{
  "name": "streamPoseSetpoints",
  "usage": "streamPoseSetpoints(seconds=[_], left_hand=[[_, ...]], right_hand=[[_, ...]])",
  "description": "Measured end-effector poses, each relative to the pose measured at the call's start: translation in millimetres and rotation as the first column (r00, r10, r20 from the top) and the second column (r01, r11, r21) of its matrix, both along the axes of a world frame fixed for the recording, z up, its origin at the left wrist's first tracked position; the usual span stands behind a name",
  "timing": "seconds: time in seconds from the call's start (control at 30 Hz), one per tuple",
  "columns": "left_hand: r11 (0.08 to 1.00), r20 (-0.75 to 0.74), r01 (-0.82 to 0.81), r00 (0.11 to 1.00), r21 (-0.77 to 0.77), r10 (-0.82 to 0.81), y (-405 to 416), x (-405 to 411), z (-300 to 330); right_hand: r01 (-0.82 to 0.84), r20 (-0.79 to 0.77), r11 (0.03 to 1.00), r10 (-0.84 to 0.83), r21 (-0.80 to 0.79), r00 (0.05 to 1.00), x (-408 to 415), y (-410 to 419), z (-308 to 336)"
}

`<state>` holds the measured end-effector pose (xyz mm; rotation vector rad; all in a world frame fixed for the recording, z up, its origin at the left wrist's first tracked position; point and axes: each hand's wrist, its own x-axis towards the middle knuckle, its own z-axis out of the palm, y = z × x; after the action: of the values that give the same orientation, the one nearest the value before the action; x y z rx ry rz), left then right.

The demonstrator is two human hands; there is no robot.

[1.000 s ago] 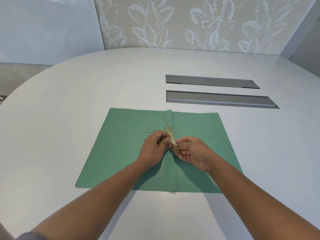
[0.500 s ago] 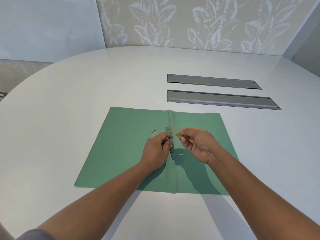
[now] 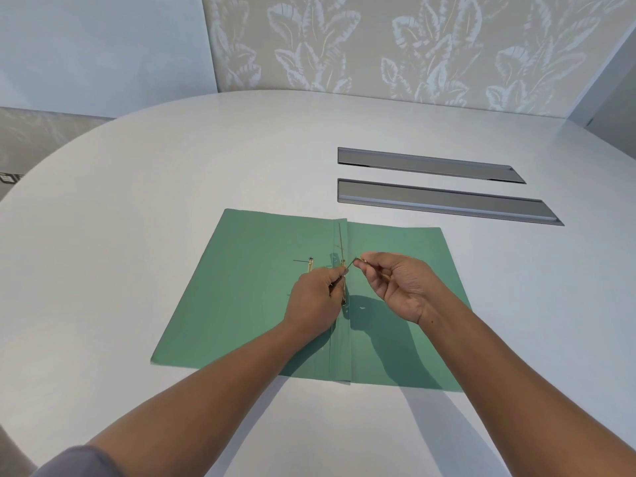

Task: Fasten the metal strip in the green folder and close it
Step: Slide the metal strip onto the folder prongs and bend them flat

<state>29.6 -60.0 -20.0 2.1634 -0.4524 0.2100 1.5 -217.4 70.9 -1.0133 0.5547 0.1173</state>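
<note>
The green folder (image 3: pixel 247 304) lies open and flat on the white table, spine running toward me. A thin brass metal strip (image 3: pixel 341 242) stands along the spine fold, its far prong sticking up. My left hand (image 3: pixel 315 301) pinches the strip's lower part at the spine. My right hand (image 3: pixel 399 284) is raised just right of the spine and pinches a bent prong end of the strip between thumb and forefinger. A small brass fastener piece (image 3: pixel 309 264) lies on the left flap beside my left hand.
The white oval table (image 3: pixel 172 173) has two long grey recessed slots (image 3: pixel 444 201) beyond the folder at the right. A patterned wall panel stands behind the table's far edge.
My right hand has lifted away from the spine to the right, drawing one prong of the strip up and out. The left hand has stayed on the strip at the spine.
</note>
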Motion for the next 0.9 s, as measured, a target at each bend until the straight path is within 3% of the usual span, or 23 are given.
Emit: streamPoseSetpoints(seconds=[0.2,0.33,0.5,0.67,0.77,0.9], left_hand=[[0.999,0.060,0.012,0.998,0.047,-0.015,-0.4,-2.0,2.7],[0.999,0.055,0.033,0.998,0.021,-0.034,0.1,-4.9,3.4],[0.984,-0.198,-0.008,0.980,-0.180,-0.028,5.1,-1.0,5.6],[0.937,-0.440,0.070,0.869,-0.343,-0.226,22.5,16.1,16.2],[0.951,-0.453,0.150,0.852,-0.270,-0.263,30.5,24.7,25.3],[0.971,-0.362,0.237,0.906,0.009,-0.218,32.4,28.8,31.9]], right_hand=[[-0.014,0.002,1.000,0.014,-0.025,1.000,0.1,0.5,-0.2],[-0.071,0.002,0.982,0.073,-0.176,0.997,-0.4,2.4,-5.0],[-0.136,0.009,0.919,0.150,-0.370,0.989,-5.3,10.3,-16.8],[-0.164,0.004,0.825,0.197,-0.541,0.980,-11.4,21.4,-31.6],[-0.200,-0.028,0.767,0.231,-0.610,0.972,-14.0,22.2,-39.2],[-0.239,-0.076,0.647,0.269,-0.724,0.960,-14.7,19.5,-46.0]])
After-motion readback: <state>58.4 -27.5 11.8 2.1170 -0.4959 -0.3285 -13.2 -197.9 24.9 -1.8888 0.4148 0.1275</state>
